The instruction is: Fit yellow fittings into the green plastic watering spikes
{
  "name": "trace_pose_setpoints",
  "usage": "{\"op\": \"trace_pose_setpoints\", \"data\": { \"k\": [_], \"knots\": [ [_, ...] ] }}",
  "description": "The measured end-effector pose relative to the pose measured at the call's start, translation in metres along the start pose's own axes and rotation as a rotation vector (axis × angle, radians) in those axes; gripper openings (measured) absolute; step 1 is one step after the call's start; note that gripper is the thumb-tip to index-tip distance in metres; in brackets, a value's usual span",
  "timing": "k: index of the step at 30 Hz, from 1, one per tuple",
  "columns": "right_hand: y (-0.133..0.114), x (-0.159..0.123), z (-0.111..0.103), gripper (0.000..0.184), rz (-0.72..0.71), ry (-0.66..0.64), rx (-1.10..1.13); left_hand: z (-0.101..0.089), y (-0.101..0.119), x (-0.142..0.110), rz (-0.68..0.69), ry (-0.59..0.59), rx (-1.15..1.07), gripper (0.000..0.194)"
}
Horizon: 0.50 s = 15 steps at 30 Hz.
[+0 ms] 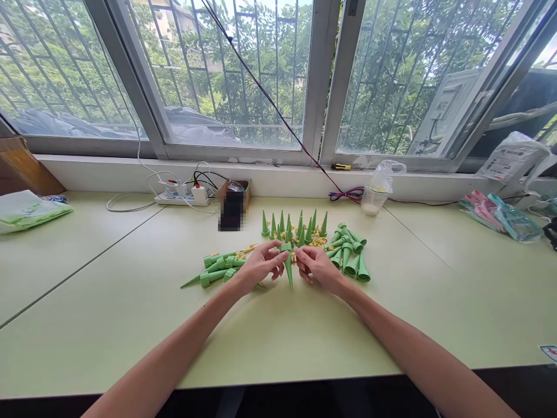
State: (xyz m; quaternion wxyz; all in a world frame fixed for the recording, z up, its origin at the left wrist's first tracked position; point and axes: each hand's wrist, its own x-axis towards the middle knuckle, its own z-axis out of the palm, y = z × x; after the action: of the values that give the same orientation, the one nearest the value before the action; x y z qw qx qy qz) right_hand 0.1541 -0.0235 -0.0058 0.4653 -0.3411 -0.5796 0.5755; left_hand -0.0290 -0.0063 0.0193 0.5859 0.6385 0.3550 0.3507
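Observation:
My left hand (263, 262) is closed on a green plastic watering spike (288, 270) by its ribbed collar, the pointed end aimed down toward me. Close beside it, my right hand (317, 266) is pinched, its fingertips by the collar; what they hold, if anything, is too small to make out. Behind the hands several green cones (300, 223) stand point up, with small yellow pieces (321, 241) scattered around them. Assembled green spikes (220, 270) lie to the left, partly hidden by my left hand. Hollow green cones (350, 252) are heaped to the right.
A small cardboard box (246, 188) with a blurred dark object in front and a power strip (183, 197) stand by the sill. Further right are a plastic cup (373, 200) in a bag, bundled wires (348, 193) and plastic packets (500, 215). A green-white packet (32, 212) lies far left.

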Motion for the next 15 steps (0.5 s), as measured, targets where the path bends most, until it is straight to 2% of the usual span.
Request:
{"op": "trace_pose_setpoints", "data": {
  "k": [15],
  "knots": [
    [-0.0003, -0.0025, -0.0014, 0.034, -0.001, -0.023, -0.157, -0.0014, -0.0078, 0.0015, -0.022, 0.006, -0.072, 0.042]
  ]
}}
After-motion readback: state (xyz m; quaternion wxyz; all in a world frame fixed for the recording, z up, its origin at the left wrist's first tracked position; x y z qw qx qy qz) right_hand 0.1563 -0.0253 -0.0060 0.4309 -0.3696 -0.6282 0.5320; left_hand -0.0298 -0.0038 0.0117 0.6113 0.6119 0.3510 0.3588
